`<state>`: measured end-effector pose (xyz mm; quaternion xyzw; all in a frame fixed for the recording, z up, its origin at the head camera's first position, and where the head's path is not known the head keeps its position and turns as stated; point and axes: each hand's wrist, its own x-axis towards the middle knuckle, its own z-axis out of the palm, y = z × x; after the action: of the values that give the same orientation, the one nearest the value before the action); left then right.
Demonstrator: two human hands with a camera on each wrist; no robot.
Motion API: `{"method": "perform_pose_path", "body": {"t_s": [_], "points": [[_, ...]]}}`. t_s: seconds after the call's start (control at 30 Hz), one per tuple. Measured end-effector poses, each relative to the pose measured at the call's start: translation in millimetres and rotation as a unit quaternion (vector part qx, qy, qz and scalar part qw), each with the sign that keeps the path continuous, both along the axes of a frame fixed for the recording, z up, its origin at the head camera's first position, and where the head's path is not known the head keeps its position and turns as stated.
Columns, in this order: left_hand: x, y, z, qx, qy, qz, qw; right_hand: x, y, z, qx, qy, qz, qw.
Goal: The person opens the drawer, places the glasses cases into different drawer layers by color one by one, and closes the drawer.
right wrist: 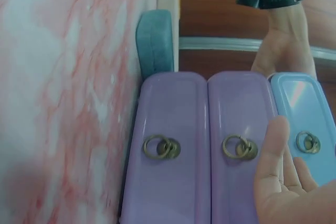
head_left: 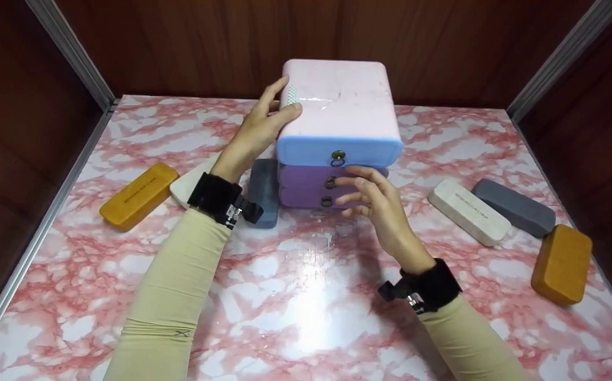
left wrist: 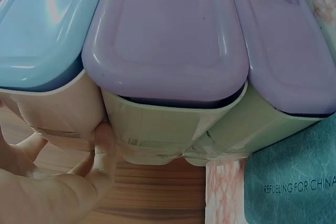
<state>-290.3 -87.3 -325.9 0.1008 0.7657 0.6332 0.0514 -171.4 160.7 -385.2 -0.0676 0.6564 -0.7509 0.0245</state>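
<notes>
A small drawer cabinet (head_left: 337, 100) stands with its pale pink top facing up. The upper drawer (head_left: 306, 152) has a blue front, and the two lower drawers (right wrist: 176, 192) have purple fronts. Each front carries a brass ring pull (right wrist: 308, 142). My left hand (head_left: 261, 121) rests against the cabinet's upper left side, its thumb on the top edge and its fingers along the side. In front of the drawers, my right hand (head_left: 382, 209) hovers with fingers loosely bent and spread, holding nothing. Its fingertips overlap the purple fronts near the middle ring pull (head_left: 330, 182).
Left of the cabinet lie an orange oblong case (head_left: 139, 197), a white case (head_left: 184, 185) partly behind my left wrist, and a blue-grey case (head_left: 263, 193) beside the drawers. Another white case (head_left: 469, 211), a grey case (head_left: 514, 206) and an orange case (head_left: 562, 264) lie at the right.
</notes>
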Motion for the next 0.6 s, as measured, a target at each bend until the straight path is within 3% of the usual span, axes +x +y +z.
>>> {"method": "perform_pose_path", "body": {"t_s": [0.3, 0.6], "points": [[1.4, 1.9, -1.9, 0.023, -0.003, -0.001, 0.9997, -5.1, -16, 4.4, -0.044, -0.039, 0.011, 0.9982], [2.3, 1.2, -0.1, 0.026, -0.005, 0.007, 0.9996, -21.5, -26, 6.0, -0.025, -0.043, -0.004, 0.9988]]}}
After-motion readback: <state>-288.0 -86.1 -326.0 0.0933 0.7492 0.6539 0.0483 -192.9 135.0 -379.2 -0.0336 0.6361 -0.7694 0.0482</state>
